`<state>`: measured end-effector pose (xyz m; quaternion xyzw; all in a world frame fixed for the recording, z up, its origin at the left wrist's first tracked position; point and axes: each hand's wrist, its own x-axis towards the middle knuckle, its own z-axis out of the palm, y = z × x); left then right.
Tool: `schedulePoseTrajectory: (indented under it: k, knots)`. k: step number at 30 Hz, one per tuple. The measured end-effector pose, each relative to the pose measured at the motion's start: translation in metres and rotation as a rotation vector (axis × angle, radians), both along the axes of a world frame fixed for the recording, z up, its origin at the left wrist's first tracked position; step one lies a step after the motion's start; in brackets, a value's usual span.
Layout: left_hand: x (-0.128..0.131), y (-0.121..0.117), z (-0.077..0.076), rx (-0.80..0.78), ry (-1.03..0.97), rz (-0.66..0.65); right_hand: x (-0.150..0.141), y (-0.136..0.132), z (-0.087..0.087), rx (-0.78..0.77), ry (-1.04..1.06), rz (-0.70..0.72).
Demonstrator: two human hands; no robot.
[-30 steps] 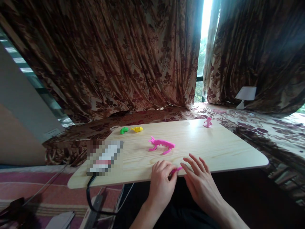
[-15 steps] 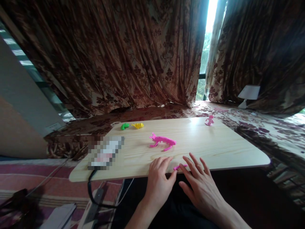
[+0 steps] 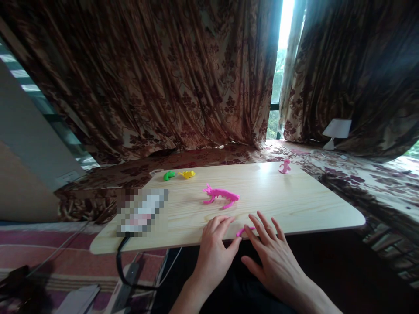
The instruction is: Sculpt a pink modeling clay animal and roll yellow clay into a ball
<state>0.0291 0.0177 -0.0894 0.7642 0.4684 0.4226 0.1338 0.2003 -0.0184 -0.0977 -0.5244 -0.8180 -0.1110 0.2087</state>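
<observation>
A thin pink clay roll (image 3: 240,232) lies near the front edge of the pale wooden table (image 3: 310,205). My right hand (image 3: 270,246) is over it with fingers spread, the index fingertip pressing on the roll. At the roll's left end is the thumb of my left hand (image 3: 216,244); its other fingers rest on the tabletop, apart from the thumb. Just beyond my hands stands a bright pink clay animal figure (image 3: 224,193) with legs and a spiky head at its left end.
Along the far side sit a green clay lump (image 3: 169,175), a yellow clay piece (image 3: 187,174) and a paler pink figure (image 3: 285,166). A blurred-out device (image 3: 142,213) with a black cable (image 3: 120,266) occupies the left. A white lamp (image 3: 337,129) stands behind on the right.
The view has shifted slightly, so things sit a little further left. The pink roll is now more bent and tilted under my right index finger. Both hands stay close to it.
</observation>
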Motion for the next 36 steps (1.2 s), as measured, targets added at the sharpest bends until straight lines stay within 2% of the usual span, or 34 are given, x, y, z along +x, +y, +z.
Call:
schedulePoseTrajectory:
  k: [5, 11, 17, 21, 27, 36]
  knots:
    - [0.0, 0.002, 0.0, -0.019, 0.01, -0.008, -0.002, 0.006, 0.001, -0.023, 0.007, -0.036]
    - [0.001, 0.002, 0.001, -0.019, -0.014, -0.027, 0.0, 0.003, -0.001, -0.033, -0.017, -0.013]
    - [0.005, 0.005, 0.004, 0.003, 0.095, -0.02, 0.0, 0.006, 0.003, -0.011, -0.02, -0.012]
    - [0.006, 0.005, 0.006, 0.017, 0.125, -0.023, 0.012, -0.001, 0.004, -0.005, -0.061, -0.004]
    - [0.005, 0.003, 0.007, 0.022, 0.094, -0.021, 0.031, -0.006, 0.002, 0.028, -0.047, -0.119]
    - [0.006, 0.003, 0.006, 0.022, 0.057, -0.035, 0.016, -0.008, 0.005, -0.014, -0.056, -0.073]
